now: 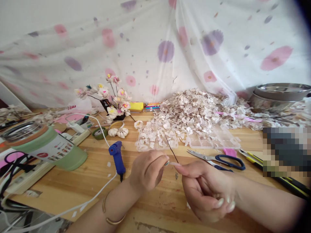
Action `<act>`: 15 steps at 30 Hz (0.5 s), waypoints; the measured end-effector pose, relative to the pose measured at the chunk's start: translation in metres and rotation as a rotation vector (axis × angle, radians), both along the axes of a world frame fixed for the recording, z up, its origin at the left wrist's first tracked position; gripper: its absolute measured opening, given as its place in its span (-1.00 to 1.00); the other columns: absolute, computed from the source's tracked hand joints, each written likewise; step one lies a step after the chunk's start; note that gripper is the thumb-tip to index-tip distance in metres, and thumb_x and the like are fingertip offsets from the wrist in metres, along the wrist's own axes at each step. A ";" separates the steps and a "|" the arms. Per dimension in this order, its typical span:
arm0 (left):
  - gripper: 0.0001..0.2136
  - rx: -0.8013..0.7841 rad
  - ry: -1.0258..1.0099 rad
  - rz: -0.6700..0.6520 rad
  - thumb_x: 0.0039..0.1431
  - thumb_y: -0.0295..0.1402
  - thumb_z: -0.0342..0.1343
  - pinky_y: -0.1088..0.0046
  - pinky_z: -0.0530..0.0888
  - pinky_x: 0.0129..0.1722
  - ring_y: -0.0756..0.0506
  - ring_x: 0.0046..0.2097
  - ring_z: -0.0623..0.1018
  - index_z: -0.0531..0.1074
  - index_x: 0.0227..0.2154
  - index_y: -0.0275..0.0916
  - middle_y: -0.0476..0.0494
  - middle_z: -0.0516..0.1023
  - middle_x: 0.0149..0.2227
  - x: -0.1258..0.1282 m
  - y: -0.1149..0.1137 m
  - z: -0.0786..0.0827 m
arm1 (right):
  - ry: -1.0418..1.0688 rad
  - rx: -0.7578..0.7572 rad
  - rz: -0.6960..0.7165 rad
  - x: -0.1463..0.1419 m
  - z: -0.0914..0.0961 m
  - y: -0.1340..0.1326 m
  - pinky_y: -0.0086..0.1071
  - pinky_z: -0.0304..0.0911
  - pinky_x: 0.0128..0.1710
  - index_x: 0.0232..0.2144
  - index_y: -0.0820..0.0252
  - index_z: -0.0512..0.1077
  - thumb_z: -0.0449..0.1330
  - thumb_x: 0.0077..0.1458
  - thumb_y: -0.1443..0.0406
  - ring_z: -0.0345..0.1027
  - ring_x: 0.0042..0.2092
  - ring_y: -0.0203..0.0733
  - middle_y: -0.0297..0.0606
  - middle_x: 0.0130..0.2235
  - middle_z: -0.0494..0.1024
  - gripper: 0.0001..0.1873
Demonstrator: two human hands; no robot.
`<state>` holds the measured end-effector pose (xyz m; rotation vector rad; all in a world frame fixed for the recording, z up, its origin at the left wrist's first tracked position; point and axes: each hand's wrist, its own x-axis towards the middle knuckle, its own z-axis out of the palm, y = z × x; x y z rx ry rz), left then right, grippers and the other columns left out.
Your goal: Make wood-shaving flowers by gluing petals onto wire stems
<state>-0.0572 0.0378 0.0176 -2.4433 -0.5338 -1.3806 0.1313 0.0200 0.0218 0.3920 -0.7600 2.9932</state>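
My right hand (pixel 206 189) pinches a thin dark stem (pixel 171 148) between thumb and forefinger. The stem slants up and to the left from the fingertips. A short, narrow whitish strip (pixel 173 163) spans the small gap between my two hands. My left hand (pixel 148 170) is closed, its thumb and fingertips pinched on the strip's left end. Just left of that hand lies a blue hot glue gun (pixel 118 158). Behind my hands, a clear compartment tray (pixel 157 147) holds loose whitish petals. Scissors with dark blue handles (pixel 217 158) lie open beyond my right hand.
A big heap of dried petals (pixel 191 106) lies at the back, beside a second clear tray (pixel 213 142). Finished flowers (pixel 119 100) stand in a dark pot. A green container (pixel 65 155), power strip (pixel 21 181) and white cord (pixel 102 191) are left; metal bowls (pixel 274 100) right.
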 end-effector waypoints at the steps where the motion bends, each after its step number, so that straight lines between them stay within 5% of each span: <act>1: -0.83 -0.030 -0.008 -0.010 0.19 -0.53 -0.07 0.45 0.51 -0.32 -0.07 -0.29 0.54 0.33 -0.17 -0.33 -0.20 0.53 -0.33 0.000 -0.002 0.001 | 0.008 -0.005 -0.012 -0.001 0.001 -0.001 -0.58 -0.09 -0.90 -0.70 0.30 0.33 -0.41 0.26 -0.02 0.00 -0.84 -0.39 -0.35 -0.83 0.16 -0.19; 15: -0.76 -0.182 -0.031 0.004 0.07 -0.50 0.08 0.45 0.52 -0.33 -0.07 -0.33 0.57 0.39 -0.16 -0.29 -0.18 0.60 -0.34 0.006 -0.008 0.005 | -0.147 0.049 -0.107 0.000 0.004 0.001 -0.59 -0.18 -0.86 -0.78 0.24 0.25 -0.43 0.25 -0.05 -0.11 -0.85 -0.46 -0.39 -0.86 0.07 -0.18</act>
